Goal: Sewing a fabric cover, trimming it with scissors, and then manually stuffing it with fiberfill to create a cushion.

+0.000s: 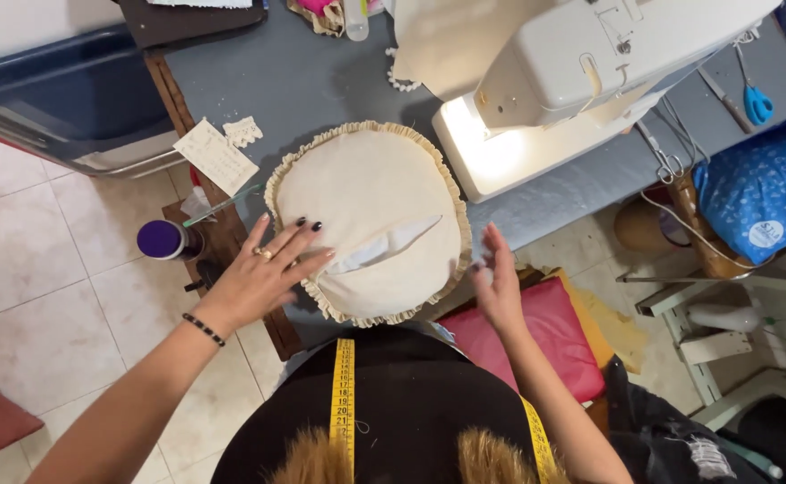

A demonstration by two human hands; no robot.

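Overhead, a round cream cushion cover (368, 224) with a ruffled edge lies on the grey surface (303, 81), its slit opening showing white filling. Left hand (263, 273) rests flat and open on the cover's left rim, fingers spread; right hand (498, 280) hovers open just beside its right edge, gripping nothing. Behind stands a white sewing machine (581, 63) with its lamp lit; blue-handled scissors (755, 100) lie further right. A purple-capped bottle (167, 240) stands left of the surface, and a yellow tape measure (345, 403) hangs at the person's front.
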